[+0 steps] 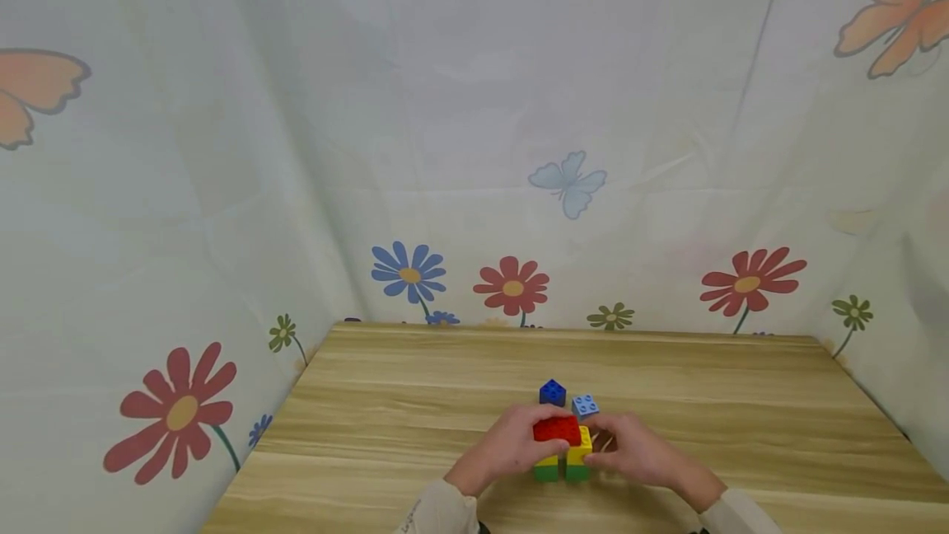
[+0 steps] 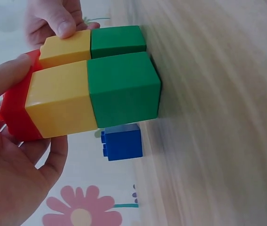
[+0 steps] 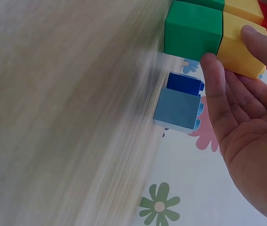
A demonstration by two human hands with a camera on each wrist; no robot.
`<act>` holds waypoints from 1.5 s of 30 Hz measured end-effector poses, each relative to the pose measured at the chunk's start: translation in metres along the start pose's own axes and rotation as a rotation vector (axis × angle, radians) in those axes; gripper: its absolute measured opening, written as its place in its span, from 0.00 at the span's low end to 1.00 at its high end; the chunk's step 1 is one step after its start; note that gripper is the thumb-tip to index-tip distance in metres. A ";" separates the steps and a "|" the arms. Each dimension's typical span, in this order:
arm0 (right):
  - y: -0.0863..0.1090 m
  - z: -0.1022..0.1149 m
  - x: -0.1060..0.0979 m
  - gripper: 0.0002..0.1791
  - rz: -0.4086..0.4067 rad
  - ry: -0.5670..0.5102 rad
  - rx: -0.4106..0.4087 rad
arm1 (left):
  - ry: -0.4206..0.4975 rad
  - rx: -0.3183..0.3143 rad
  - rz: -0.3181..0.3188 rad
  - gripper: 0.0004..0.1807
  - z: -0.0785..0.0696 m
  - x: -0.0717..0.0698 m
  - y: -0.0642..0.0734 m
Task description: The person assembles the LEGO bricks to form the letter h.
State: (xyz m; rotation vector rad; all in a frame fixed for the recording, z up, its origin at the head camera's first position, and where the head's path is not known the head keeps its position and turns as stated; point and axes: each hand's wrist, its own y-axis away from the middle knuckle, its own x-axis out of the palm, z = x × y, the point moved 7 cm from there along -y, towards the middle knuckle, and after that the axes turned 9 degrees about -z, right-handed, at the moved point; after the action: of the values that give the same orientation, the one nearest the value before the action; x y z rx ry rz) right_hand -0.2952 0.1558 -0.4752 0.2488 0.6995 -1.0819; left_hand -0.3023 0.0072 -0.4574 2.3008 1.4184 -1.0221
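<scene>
Two green bricks (image 2: pixel 124 89) stand side by side on the table with a narrow gap between them. Each carries a yellow brick (image 2: pixel 60 96), and a red brick (image 1: pixel 556 430) lies across the top. My left hand (image 1: pixel 515 442) grips the red brick, thumb on the near side and fingers on the far side. At the right column, my right hand (image 1: pixel 638 450) holds the yellow brick (image 3: pixel 239 44) between thumb and fingers. Its index fingertip reaches the edge of the green brick (image 3: pixel 192 30) below. The left palm partly hides the red brick's left end.
Behind the stack stand a dark blue brick (image 1: pixel 552 391) with a pointed outline and a light blue brick (image 1: pixel 585 405), close together. The wooden table (image 1: pixel 415 386) meets a flower-printed curtain (image 1: pixel 460 147) at the back and sides.
</scene>
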 end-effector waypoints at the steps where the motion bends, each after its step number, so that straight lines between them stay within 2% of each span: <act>1: 0.000 0.000 0.000 0.22 0.000 0.001 -0.002 | -0.004 0.001 0.003 0.19 0.000 0.000 0.000; 11: 0.001 0.001 0.000 0.20 0.002 0.017 -0.033 | -0.060 0.015 0.022 0.19 -0.004 -0.001 -0.001; 20: 0.000 -0.001 0.000 0.20 0.020 0.014 -0.025 | -0.126 0.016 0.029 0.20 -0.007 -0.003 -0.002; 28: 0.000 0.001 0.000 0.19 0.024 0.016 -0.022 | -0.195 0.061 0.043 0.21 -0.007 -0.003 -0.001; 45: -0.001 0.000 0.001 0.17 0.028 -0.007 -0.009 | -0.170 0.051 0.024 0.21 -0.003 -0.002 -0.002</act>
State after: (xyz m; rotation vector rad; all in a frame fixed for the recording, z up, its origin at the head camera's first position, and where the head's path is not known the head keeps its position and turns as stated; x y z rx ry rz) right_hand -0.2958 0.1550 -0.4757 0.2462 0.6932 -1.0523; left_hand -0.3033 0.0086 -0.4538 2.1999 1.3101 -1.2270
